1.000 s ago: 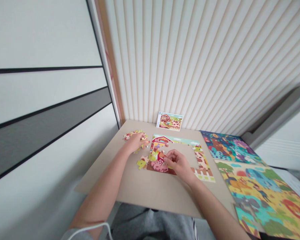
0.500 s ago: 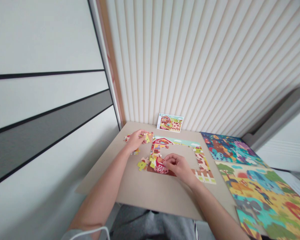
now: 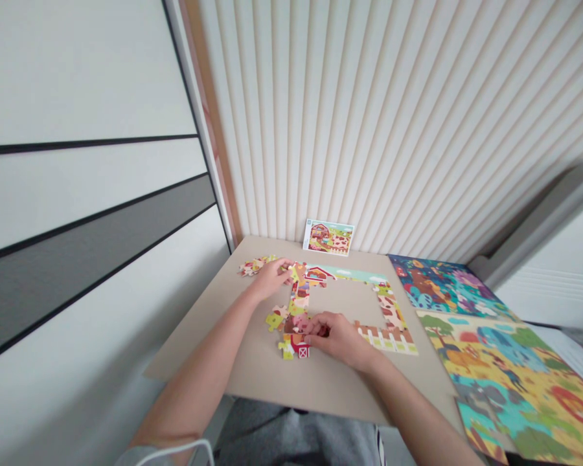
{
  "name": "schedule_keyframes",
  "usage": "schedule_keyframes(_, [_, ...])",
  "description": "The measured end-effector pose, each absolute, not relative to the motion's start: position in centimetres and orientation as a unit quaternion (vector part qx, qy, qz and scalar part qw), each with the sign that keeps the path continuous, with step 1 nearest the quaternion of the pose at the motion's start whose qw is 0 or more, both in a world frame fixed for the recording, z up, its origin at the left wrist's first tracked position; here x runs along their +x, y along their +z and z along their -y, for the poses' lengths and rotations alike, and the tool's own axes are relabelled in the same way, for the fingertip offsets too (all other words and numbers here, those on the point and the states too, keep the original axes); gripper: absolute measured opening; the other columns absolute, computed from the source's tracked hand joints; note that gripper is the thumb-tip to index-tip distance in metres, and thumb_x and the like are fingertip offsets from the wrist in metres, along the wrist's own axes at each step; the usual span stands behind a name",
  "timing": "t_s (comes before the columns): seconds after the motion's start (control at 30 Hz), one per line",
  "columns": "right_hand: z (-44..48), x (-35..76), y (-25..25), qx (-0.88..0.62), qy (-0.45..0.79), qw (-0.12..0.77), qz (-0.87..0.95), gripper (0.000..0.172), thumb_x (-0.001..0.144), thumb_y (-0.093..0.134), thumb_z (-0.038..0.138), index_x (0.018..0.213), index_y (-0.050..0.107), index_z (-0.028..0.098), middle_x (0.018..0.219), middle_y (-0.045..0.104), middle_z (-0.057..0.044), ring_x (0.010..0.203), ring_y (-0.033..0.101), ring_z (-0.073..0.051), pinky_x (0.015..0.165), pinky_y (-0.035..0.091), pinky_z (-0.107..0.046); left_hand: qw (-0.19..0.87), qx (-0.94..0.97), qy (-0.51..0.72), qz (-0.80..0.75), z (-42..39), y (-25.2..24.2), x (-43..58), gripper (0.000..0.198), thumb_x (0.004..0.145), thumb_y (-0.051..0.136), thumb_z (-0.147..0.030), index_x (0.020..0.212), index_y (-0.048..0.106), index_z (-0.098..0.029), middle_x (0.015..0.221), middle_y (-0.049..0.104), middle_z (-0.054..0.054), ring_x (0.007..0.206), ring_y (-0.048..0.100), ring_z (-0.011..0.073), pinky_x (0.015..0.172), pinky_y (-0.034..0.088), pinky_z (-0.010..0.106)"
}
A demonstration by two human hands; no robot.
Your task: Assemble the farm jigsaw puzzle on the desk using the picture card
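Observation:
A partly built farm puzzle (image 3: 391, 312) lies as an open frame on the beige board (image 3: 291, 375). My left hand (image 3: 271, 278) rests at the frame's upper left corner, fingers curled on a small piece there. My right hand (image 3: 331, 336) lies at the frame's lower left, fingers bent and pinching a cluster of joined pieces (image 3: 295, 343) with a red barn door. A heap of loose pieces (image 3: 252, 265) sits just left of my left hand.
A small reference card (image 3: 328, 237) with the farm picture leans on the ribbed wall. Two finished colourful puzzles (image 3: 442, 285) (image 3: 519, 382) lie to the right. One loose green piece (image 3: 274, 320) sits left of the frame. My grey-clad lap shows below the board.
My right hand slid down and left, dragging the barn-door cluster toward the board's near edge. My left hand moved right from the loose heap to the frame's upper left corner.

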State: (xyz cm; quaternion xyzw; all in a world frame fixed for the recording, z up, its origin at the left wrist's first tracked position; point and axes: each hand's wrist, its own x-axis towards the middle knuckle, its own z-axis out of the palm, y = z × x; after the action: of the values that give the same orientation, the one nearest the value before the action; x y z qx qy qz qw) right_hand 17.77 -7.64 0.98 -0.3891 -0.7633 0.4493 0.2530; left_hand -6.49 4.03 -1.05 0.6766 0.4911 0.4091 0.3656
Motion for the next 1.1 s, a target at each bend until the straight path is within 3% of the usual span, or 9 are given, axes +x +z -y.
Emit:
schedule_keyframes(0.3, [7.8,17.8,1.3,-0.384,0.412,0.24,0.791,0.011,0.083,0.072,0.029,0.081,0.07,0.018,0.077,0.066,0.001,0.065,0.054,-0.011,0.062,0.043,-0.023,0.337,0.727,0.352,-0.484,-2.7,-0.6,-5.0,0.026,0.094,0.053,-0.041,0.104,0.065,-0.02,0.077,0.073,0.002,0.069,0.071,0.0183,0.068,0.056,0.029])
schedule_keyframes(0.53, [7.8,17.8,1.3,-0.391,0.37,0.22,0.813,0.008,0.082,0.073,0.027,0.08,0.07,0.019,0.082,0.068,0.0,0.071,0.057,-0.013,0.066,0.043,-0.023,0.199,0.736,0.315,-0.565,-3.2,-0.1,-6.5,0.024,0.093,0.05,-0.034,0.093,0.067,-0.018,0.088,0.074,0.006,0.081,0.068,0.0206,0.075,0.051,0.03])
schedule_keyframes(0.77, [7.9,17.9,1.2,-0.39,0.35,0.206,0.826,0.007,0.082,0.074,0.026,0.082,0.071,0.02,0.088,0.069,-0.001,0.079,0.06,-0.015,0.071,0.043,-0.024,0.101,0.739,0.202,-0.634,-3.2,-0.7,-8.4,0.019,0.085,0.056,-0.026,0.071,0.067,-0.02,0.07,0.068,0.006,0.071,0.064,0.0222,0.072,0.047,0.031])
schedule_keyframes(0.9, [7.8,18.0,1.2,-0.372,0.353,0.192,0.837,0.008,0.082,0.076,0.027,0.081,0.071,0.02,0.085,0.068,0.0,0.078,0.059,-0.014,0.069,0.042,-0.024,0.051,0.74,0.172,-0.649,-3.0,-0.5,-9.0,0.017,0.085,0.058,-0.023,0.072,0.068,-0.02,0.088,0.07,0.008,0.087,0.065,0.0225,0.083,0.047,0.031])
schedule_keyframes(1.1, [7.7,18.0,0.8,-0.367,0.352,0.199,0.838,0.007,0.085,0.073,0.029,0.085,0.073,0.022,0.088,0.07,-0.001,0.082,0.061,-0.016,0.074,0.043,-0.025,-0.023,0.688,0.194,-0.699,-4.0,-0.1,-12.0,0.027,0.089,0.052,-0.019,0.11,0.069,-0.02,0.121,0.063,0.013,0.115,0.056,0.0272,0.102,0.042,0.038])
